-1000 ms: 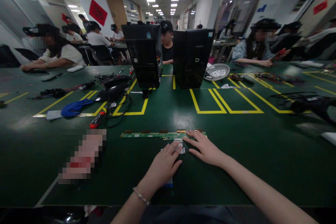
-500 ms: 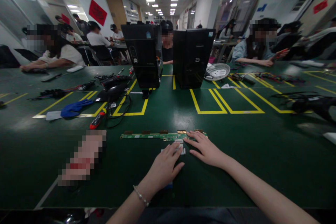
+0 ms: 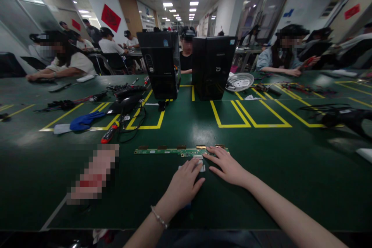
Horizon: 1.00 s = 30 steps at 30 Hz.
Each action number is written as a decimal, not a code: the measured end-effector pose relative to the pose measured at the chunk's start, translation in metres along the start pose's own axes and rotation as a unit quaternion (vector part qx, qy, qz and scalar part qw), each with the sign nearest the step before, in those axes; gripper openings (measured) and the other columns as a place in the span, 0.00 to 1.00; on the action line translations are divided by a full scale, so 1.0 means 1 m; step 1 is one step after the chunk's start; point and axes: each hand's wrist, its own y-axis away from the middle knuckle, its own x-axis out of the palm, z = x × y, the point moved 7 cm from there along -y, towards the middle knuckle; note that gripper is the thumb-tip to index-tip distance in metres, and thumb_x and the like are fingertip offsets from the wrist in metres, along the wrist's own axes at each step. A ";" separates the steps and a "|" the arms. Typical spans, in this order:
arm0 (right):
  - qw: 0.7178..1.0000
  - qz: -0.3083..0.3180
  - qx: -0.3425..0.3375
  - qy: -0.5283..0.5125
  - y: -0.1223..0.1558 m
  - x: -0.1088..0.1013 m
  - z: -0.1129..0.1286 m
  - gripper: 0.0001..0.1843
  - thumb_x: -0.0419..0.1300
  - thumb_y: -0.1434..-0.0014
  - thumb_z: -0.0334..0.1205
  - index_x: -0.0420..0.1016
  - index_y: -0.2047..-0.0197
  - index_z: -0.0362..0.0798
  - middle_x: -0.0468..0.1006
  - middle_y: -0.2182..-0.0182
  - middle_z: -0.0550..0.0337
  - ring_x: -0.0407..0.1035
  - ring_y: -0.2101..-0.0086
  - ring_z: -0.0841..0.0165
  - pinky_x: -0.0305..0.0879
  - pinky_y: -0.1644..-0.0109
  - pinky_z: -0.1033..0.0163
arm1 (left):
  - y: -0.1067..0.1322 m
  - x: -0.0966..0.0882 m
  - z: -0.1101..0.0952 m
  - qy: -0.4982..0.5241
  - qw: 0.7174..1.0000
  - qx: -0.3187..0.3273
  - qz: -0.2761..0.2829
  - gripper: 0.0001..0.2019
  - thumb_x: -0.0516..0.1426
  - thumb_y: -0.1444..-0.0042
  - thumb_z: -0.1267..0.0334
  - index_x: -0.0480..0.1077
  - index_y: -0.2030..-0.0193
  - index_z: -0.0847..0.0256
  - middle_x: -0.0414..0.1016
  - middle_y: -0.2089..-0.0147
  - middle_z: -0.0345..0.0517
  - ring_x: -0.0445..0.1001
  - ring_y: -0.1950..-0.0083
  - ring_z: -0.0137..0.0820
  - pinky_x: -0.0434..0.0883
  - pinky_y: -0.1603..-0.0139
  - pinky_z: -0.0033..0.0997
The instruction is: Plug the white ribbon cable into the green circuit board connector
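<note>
A long, narrow green circuit board [image 3: 158, 151] with copper-coloured tabs along its far edge lies flat on the green table [image 3: 261, 186]. My right hand [image 3: 229, 164] rests palm down with fingers spread over the board's right end. Just in front of the board, my left hand [image 3: 186, 182] lies flat, fingers stretched over a white ribbon-like piece [image 3: 200, 167] that meets the board's near edge. Most of that white piece is hidden under the fingers. A bit of something blue [image 3: 188, 205] shows beneath my left palm; I cannot make out what it is.
Two black computer towers [image 3: 159, 66] stand at the back middle, with a white basket [image 3: 240, 82] beside them. Left of centre lie a red-and-black screwdriver [image 3: 109, 135], a blue glove [image 3: 84, 121] and black cables [image 3: 132, 124]. A blurred-out item [image 3: 95, 174] sits nearer. Several people work around.
The view has tipped up slightly, so the scene sits a little lower. Both hands hold almost the same pose, and the circuit board has not moved.
</note>
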 end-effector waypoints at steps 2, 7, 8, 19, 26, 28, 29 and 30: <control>1.000 -0.003 0.003 0.003 0.000 0.000 0.000 0.27 0.49 0.33 0.50 0.59 0.33 0.57 0.57 0.34 0.54 0.48 0.35 0.58 0.49 0.33 0.43 | -0.002 -0.005 -0.001 0.001 1.000 0.016 -0.025 0.21 0.52 0.34 0.60 0.63 0.37 0.60 0.66 0.36 0.53 0.63 0.34 0.42 0.60 0.34 0.49; 1.000 0.007 0.003 0.009 -0.002 0.000 0.001 0.27 0.49 0.33 0.50 0.60 0.34 0.55 0.57 0.34 0.53 0.49 0.35 0.58 0.49 0.33 0.44 | 0.002 -0.040 0.013 0.003 0.993 0.015 -0.119 0.18 0.51 0.34 0.65 0.65 0.39 0.58 0.67 0.37 0.49 0.62 0.34 0.39 0.57 0.33 0.51; 1.000 0.011 0.003 0.010 -0.003 -0.001 0.001 0.27 0.49 0.33 0.50 0.60 0.34 0.55 0.57 0.34 0.53 0.49 0.35 0.58 0.49 0.33 0.44 | 0.006 -0.050 0.020 0.002 0.990 -0.001 -0.143 0.17 0.50 0.34 0.65 0.65 0.39 0.59 0.67 0.37 0.50 0.62 0.35 0.40 0.59 0.34 0.51; 1.000 -0.010 -0.020 0.021 -0.004 -0.008 0.009 0.23 0.48 0.32 0.46 0.64 0.36 0.54 0.59 0.36 0.54 0.43 0.33 0.59 0.43 0.31 0.42 | 0.082 -0.041 0.089 -0.083 0.977 -0.088 -0.177 0.17 0.49 0.35 0.63 0.69 0.42 0.60 0.72 0.42 0.53 0.72 0.44 0.44 0.70 0.44 0.49; 0.997 0.011 -0.072 -0.005 -0.008 -0.004 0.030 0.25 0.48 0.32 0.51 0.60 0.34 0.59 0.50 0.32 0.54 0.37 0.32 0.56 0.40 0.31 0.40 | 0.084 -0.026 0.098 -0.074 0.980 -0.098 -0.158 0.17 0.48 0.34 0.64 0.69 0.42 0.62 0.70 0.42 0.54 0.69 0.41 0.43 0.68 0.41 0.50; 0.997 0.030 -0.068 -0.006 -0.009 -0.002 0.031 0.27 0.48 0.33 0.54 0.58 0.33 0.60 0.46 0.31 0.54 0.35 0.32 0.55 0.38 0.32 0.39 | 0.082 -0.026 0.099 -0.070 0.980 -0.106 -0.156 0.17 0.48 0.34 0.63 0.68 0.41 0.61 0.70 0.41 0.53 0.68 0.41 0.43 0.68 0.41 0.50; 0.997 0.038 -0.064 -0.007 -0.009 -0.001 0.031 0.28 0.48 0.33 0.55 0.58 0.33 0.61 0.46 0.31 0.54 0.35 0.32 0.55 0.37 0.32 0.39 | 0.081 -0.026 0.100 -0.068 0.980 -0.108 -0.156 0.17 0.48 0.34 0.63 0.68 0.41 0.61 0.70 0.41 0.53 0.68 0.41 0.43 0.67 0.41 0.50; 0.997 0.044 -0.061 -0.009 -0.009 -0.001 0.030 0.28 0.48 0.34 0.56 0.57 0.33 0.62 0.46 0.31 0.55 0.35 0.32 0.55 0.37 0.32 0.39 | 0.080 -0.026 0.100 -0.066 0.980 -0.109 -0.155 0.17 0.48 0.34 0.63 0.68 0.41 0.61 0.70 0.41 0.53 0.68 0.41 0.43 0.67 0.41 0.50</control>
